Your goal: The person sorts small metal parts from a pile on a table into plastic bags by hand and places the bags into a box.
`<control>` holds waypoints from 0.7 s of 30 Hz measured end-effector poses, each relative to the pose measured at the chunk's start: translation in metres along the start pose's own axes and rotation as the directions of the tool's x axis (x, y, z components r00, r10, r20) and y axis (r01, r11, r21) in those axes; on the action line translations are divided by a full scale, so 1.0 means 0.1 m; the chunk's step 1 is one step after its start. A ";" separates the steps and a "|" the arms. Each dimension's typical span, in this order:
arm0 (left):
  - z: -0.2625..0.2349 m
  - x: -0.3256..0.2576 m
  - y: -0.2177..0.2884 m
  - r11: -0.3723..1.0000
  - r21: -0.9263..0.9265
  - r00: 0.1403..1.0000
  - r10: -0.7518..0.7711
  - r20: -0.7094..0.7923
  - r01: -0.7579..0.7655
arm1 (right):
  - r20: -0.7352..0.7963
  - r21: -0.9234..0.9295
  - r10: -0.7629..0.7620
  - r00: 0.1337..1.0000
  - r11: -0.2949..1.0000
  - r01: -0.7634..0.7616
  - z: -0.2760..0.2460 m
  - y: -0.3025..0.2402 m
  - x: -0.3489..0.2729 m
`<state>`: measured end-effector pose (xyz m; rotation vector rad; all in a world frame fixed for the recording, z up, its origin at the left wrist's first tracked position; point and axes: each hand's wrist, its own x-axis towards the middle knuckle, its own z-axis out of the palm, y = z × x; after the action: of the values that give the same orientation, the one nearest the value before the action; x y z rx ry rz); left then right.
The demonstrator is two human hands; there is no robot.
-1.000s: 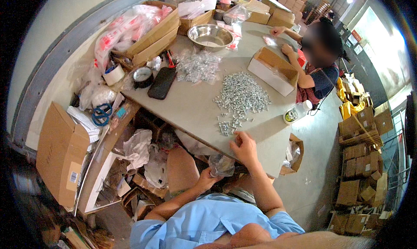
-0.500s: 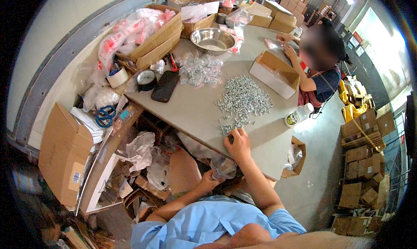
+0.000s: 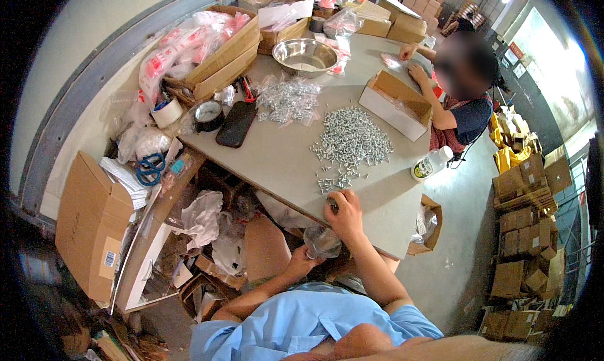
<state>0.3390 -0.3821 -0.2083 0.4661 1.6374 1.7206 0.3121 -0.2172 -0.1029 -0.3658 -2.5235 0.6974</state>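
A loose heap of small silver screws (image 3: 353,134) lies on the grey table (image 3: 264,166), with a few strays trailing toward its near edge. At that edge my right hand (image 3: 346,215) rests with fingers curled inward; greyish bits that look like screws show in the curl. Below the edge, over my lap, my left hand (image 3: 303,261) pinches a clear plastic bag (image 3: 322,241), its mouth spread upward. What lies inside the bag cannot be made out. Clear bags filled with screws (image 3: 288,100) are piled left of the heap.
A steel bowl (image 3: 305,57), a black phone (image 3: 237,124), a tape roll (image 3: 209,114), a white carton (image 3: 396,106) and a white bottle (image 3: 433,164) surround the heap. Across the table, a co-worker's hands (image 3: 412,62) handle a small bag. Blue-handled scissors (image 3: 151,169) lie at left.
My right hand has drawn slightly back toward the table's near edge, away from the stray screws. The clear bag in my left hand appears a little wider open. The view has shifted slightly.
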 end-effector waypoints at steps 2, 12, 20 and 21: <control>0.00 0.01 -0.07 1.000 -0.021 1.000 -0.012 -0.004 0.012 | 0.035 0.003 0.005 0.999 1.000 -0.006 0.00 0.01 0.00; -0.02 0.03 -0.23 0.999 -0.006 0.999 0.049 -0.005 -0.049 | 0.492 0.047 0.099 0.865 0.989 -0.140 -0.32 -0.11 -0.04; 0.03 0.06 -0.26 0.978 -0.206 0.999 0.043 0.004 -0.042 | 0.075 0.057 0.052 0.996 0.997 -0.056 0.05 0.08 0.21; 0.03 0.06 -0.23 0.971 -0.238 1.000 0.017 0.010 -0.014 | 0.067 0.033 0.025 0.997 0.999 -0.027 0.07 0.06 0.23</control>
<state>0.3427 -0.3775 -0.2315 0.3731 1.3978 1.8925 0.2898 -0.2062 -0.1028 -0.3700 -2.5701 0.7741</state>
